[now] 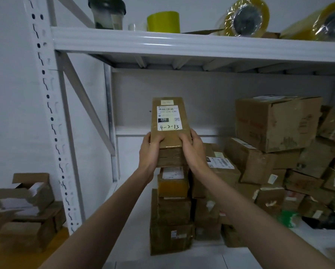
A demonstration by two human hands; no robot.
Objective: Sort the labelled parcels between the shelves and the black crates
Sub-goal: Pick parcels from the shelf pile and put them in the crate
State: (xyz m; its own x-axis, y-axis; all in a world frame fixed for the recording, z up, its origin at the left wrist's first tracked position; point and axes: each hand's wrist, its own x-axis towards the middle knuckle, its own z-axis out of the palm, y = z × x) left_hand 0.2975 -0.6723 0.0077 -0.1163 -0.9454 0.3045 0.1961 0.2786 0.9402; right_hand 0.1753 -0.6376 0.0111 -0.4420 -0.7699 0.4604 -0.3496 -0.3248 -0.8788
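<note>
I hold one long brown parcel (167,123) with both hands, at its near end. My left hand (150,150) grips the left edge, thumb curled over the top face, and my right hand (192,150) does the same on the right edge. The white label (169,118) faces up, and the handwritten code 4-3-13 is just beyond my thumbs.

The parcel is above a narrow stack of boxes (171,210) that stands on the shelf (240,257) directly below my hands; I cannot tell if it already touches the top one. To the right of my right hand is a big untidy pile of cartons (275,152).

I think the step is to set this parcel on the stack. To do it well I should keep it level, line its long sides with the box under it, lower it slowly, and let go only when it sits flat. The stack is tall and thin, so a push to the side could tip it.
</note>
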